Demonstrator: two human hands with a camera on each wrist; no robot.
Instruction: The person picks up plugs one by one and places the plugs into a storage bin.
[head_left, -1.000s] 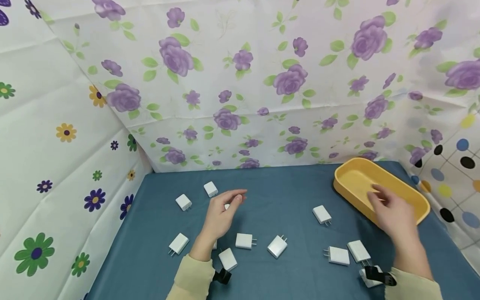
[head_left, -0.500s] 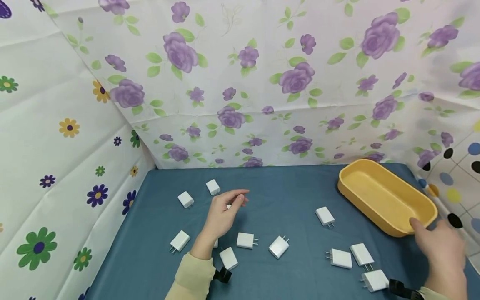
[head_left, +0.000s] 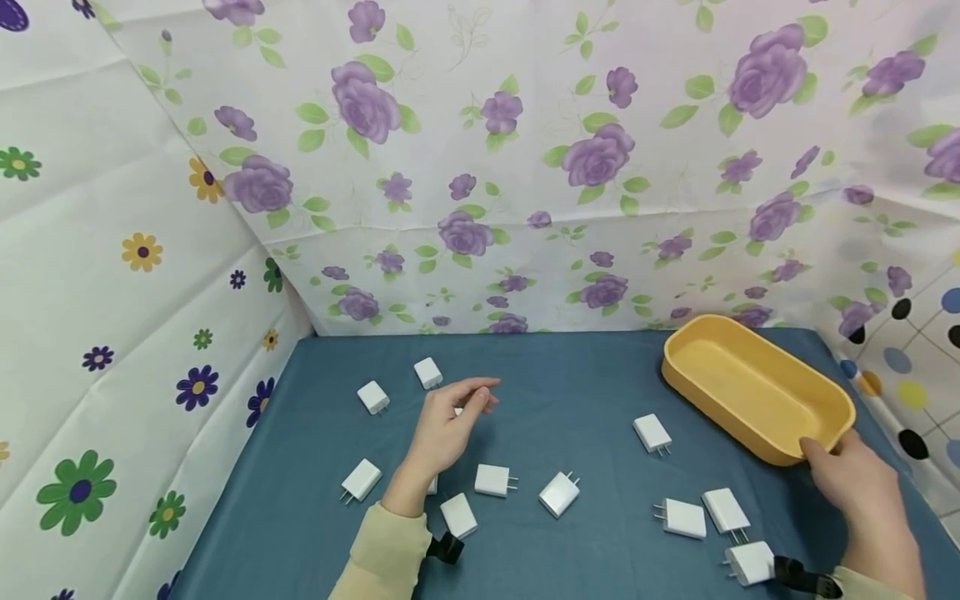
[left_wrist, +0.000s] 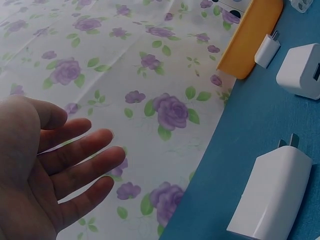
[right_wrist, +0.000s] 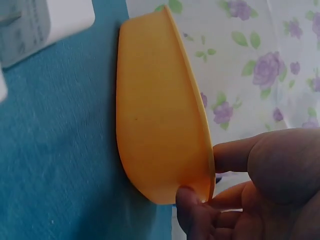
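1. Thumb and fingers of the right hand (head_left: 855,479) are closed on either side of the yellow tray (right_wrist: 157,107)'s rim, pinching its near right end; the left hand (head_left: 444,425) is relaxed, fingers loosely spread, with nothing held.
2. The tray lies at the far right corner of the tabletop (head_left: 570,383); whether its base sits fully flat is hard to tell.
3. Held at one end only, the tray could swing or tip if pulled, since the far end has no support.
4. Dragged toward the left edge, it might shove the lone charger (head_left: 652,434) just beside it.
5. Near the right edge, three more chargers could be knocked by the right forearm or its black strap (head_left: 806,577) (strap and nearest charger look very close; contact is unclear).
6. A low sweep of the left hand would risk scattering the chargers around it.
7. Count: two hands, one tray, twelve white chargers in the head view: eight toward the left edge, two of those partly hidden by the left hand and wrist, and four toward the right edge.
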